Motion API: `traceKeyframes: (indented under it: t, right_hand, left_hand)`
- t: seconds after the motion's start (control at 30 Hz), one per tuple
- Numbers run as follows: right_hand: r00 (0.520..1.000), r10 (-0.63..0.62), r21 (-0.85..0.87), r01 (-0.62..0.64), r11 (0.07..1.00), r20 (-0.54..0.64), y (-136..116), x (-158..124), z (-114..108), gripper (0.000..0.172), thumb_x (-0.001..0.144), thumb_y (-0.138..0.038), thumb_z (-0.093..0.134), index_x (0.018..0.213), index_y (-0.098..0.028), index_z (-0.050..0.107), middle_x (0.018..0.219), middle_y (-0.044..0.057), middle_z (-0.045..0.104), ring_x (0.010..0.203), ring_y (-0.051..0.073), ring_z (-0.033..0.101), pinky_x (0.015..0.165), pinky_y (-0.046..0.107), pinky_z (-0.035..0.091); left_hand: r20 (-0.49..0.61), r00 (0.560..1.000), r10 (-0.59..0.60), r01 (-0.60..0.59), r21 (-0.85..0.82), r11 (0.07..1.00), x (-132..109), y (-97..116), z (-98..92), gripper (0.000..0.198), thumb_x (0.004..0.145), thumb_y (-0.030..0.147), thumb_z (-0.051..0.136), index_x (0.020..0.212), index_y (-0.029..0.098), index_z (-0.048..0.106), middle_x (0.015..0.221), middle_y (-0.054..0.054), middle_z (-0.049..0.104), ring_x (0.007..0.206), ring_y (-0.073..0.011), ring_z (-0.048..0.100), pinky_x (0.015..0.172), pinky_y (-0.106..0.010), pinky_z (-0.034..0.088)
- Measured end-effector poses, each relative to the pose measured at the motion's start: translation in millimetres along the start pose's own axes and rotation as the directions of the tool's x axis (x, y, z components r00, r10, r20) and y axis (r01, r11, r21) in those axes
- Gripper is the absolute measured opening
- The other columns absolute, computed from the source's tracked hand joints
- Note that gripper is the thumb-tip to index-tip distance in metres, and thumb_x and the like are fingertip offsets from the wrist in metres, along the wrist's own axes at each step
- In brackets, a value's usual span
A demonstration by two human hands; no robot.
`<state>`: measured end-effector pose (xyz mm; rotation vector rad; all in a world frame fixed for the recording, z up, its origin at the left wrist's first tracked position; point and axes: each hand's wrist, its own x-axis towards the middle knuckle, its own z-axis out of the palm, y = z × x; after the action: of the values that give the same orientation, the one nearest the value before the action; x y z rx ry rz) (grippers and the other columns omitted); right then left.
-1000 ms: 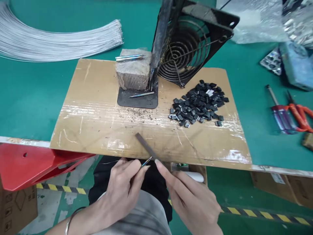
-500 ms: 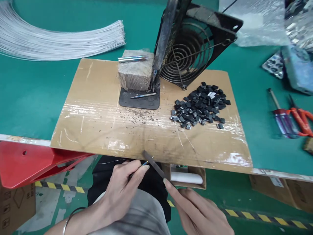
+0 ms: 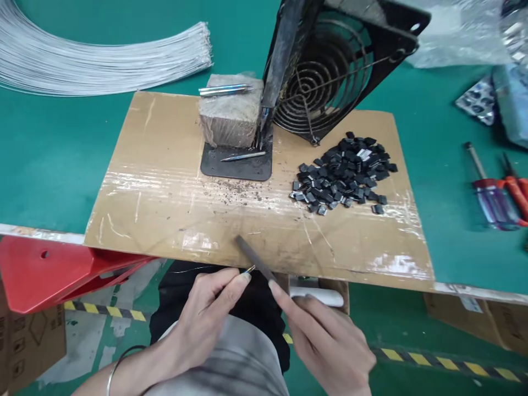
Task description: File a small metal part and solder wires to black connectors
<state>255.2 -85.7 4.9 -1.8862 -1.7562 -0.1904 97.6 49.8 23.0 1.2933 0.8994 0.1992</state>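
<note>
My left hand (image 3: 214,308) is closed, thumb and fingers pinching a thin shiny metal tip (image 3: 249,269) that looks like a soldering iron tip; most of it is hidden in the hand. My right hand (image 3: 325,335) is wrapped around a flat grey file (image 3: 253,257), index finger stretched along it. The file slants up and left over the edge of the cardboard sheet (image 3: 157,220), its side at the metal tip. Similar metal tips (image 3: 226,89) lie on a wrapped block (image 3: 231,118), and another metal tip (image 3: 244,157) lies on the black base plate (image 3: 235,170).
A black fan (image 3: 322,82) stands behind the base plate. Right of it lies a pile of small black connectors (image 3: 342,173). A bundle of white wires (image 3: 124,69) is at the back left. A screwdriver (image 3: 490,198) and orange-handled pliers (image 3: 515,190) lie at the right.
My right hand and the file have moved up and left, so the file reaches further over the cardboard. The left hand keeps its pinch. The whole view has shifted slightly.
</note>
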Motion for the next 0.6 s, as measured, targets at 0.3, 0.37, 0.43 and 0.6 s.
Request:
traceKeyframes:
  t: [0.3, 0.37, 0.43, 0.6]
  right_hand:
    - [0.996, 0.085, 0.08, -0.082, 0.993, -0.032, -3.2, -22.5, 4.8, 0.058, 0.102, 0.001, 0.049, 0.149, -0.031, 0.06, 0.07, -0.005, 0.067, 0.056, 0.008, 0.064, 0.065, 0.021, 0.048]
    - [0.993, 0.112, 0.058, -0.109, 0.992, -0.045, -4.9, -14.8, 5.5, 0.051, 0.103, 0.0, 0.052, 0.14, -0.03, 0.068, 0.071, -0.005, 0.068, 0.055, 0.007, 0.063, 0.062, 0.021, 0.046]
    - [0.981, 0.188, 0.142, -0.179, 0.973, -0.049, -6.4, -1.2, 5.3, 0.039, 0.103, -0.005, 0.057, 0.13, -0.027, 0.074, 0.07, -0.005, 0.068, 0.051, 0.007, 0.059, 0.056, 0.02, 0.045]
    - [0.915, 0.401, 0.57, -0.354, 0.742, 0.046, -10.5, 21.0, -1.2, 0.039, 0.099, -0.005, 0.062, 0.13, -0.025, 0.074, 0.068, -0.005, 0.066, 0.049, 0.008, 0.057, 0.049, 0.018, 0.05]
  left_hand:
    - [0.037, 0.999, -0.019, 0.021, -0.054, 0.998, 3.5, 4.4, -1.3, 0.05, 0.101, 0.048, 0.045, 0.06, 0.023, 0.031, 0.058, 0.005, 0.03, 0.056, -0.0125, 0.025, 0.053, -0.031, 0.021]
    - [0.031, 0.999, -0.007, 0.008, -0.029, 1.0, 3.1, 2.5, -1.4, 0.049, 0.102, 0.046, 0.044, 0.061, 0.023, 0.031, 0.059, 0.005, 0.03, 0.057, -0.0126, 0.026, 0.053, -0.031, 0.022]
    - [0.001, 1.0, 0.014, -0.014, 0.028, 1.0, 2.1, -2.3, -0.8, 0.048, 0.104, 0.042, 0.044, 0.062, 0.023, 0.029, 0.06, 0.005, 0.028, 0.058, -0.0126, 0.025, 0.053, -0.031, 0.023]
    - [-0.075, 0.947, 0.312, -0.268, 0.353, 0.896, 2.0, -20.0, 2.0, 0.041, 0.106, 0.022, 0.044, 0.068, 0.022, 0.028, 0.063, 0.006, 0.029, 0.06, -0.012, 0.029, 0.06, -0.028, 0.027]
